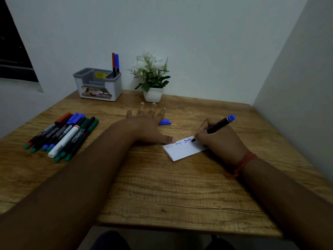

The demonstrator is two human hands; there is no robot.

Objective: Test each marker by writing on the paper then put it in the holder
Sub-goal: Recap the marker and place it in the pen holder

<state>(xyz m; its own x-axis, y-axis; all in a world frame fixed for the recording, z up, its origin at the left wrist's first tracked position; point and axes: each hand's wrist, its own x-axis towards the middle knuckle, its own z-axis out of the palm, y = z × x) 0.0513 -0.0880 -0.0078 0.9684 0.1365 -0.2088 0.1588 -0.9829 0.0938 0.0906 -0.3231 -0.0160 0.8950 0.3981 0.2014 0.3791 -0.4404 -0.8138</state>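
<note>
**Blue marker on paper, left hand flat beside it**

Right hand (219, 139) at 3 o'clock, fingers curled round a black-barrelled blue marker (215, 127), tip down on the white paper (183, 150), blue end tilted up toward 1 o'clock. Red thread band (242, 164) on that wrist. Left hand (147, 123) near centre, released and flat on the tabletop (162, 192), fingers spread toward 12 o'clock, thumb tip touching the paper's upper left edge. Three short words on the paper, the rightmost in blue, the other two fainter. Loose blue cap (164, 122) lying just beyond the left hand, toward 1 o'clock.

At 9 o'clock, a bunch of markers (61, 135) lying side by side: red, blue and green ends, plus one white-barrelled. At 11 o'clock, against the wall, a grey-and-white holder (99, 85) with a red marker (113, 63) and another blue marker (116, 63) upright in its right rear compartment. At 12 o'clock, a small white pot of white flowers (152, 78). Wood-grain surface, pale plain walls (198, 33) meeting in a corner on the right, dark window (12, 51) at 10 o'clock.
</note>
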